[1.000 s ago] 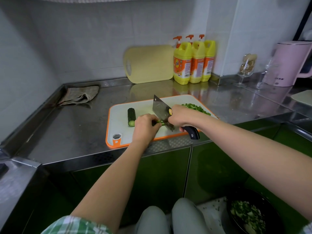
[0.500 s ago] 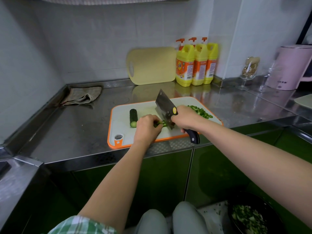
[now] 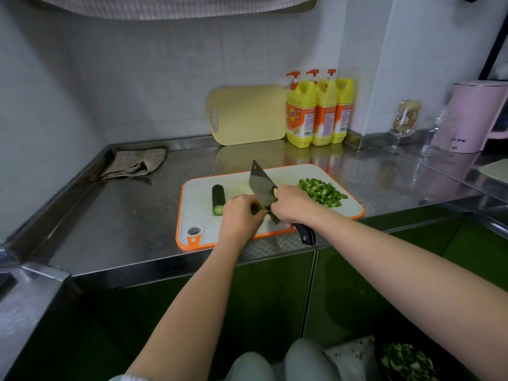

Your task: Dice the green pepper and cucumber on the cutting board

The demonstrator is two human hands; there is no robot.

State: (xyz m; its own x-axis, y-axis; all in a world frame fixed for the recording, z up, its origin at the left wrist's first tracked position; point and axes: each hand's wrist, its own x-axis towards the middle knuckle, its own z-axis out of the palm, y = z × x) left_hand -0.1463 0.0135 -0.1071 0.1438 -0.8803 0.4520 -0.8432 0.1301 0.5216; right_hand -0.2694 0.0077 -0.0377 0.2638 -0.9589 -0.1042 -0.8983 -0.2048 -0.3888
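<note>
cutting board [image 3: 198, 204]: white with orange rim, flat on the steel counter [image 3: 115, 221], near its front edge.
left hand [image 3: 240, 215]: curled down over a green piece [image 3: 259, 209], pinning it to the board; fingertips just beside the blade.
right hand [image 3: 292, 203]: clenched around the cleaver [image 3: 261, 185] at the junction of blade and handle; dark handle end projecting past the board's near edge.
blade position: tilted, heel low at the held piece, tip raised toward the wall.
change since half a second ago: blade angle and both hands nearly as before; view shifted slightly; chopping stroke apparently repeating on the same piece.
cucumber stub [image 3: 218, 199]: uncut, lying on the board left of the left hand, apart from it.
diced pile [image 3: 321, 191]: green bits heaped at the board's right side, behind the right hand.
task status: judged partly done; held piece almost used up, cucumber stub next.
caution: fingertips close to the edge; keep them tucked.
held piece identity: pepper or cucumber, cannot tell.
</note>
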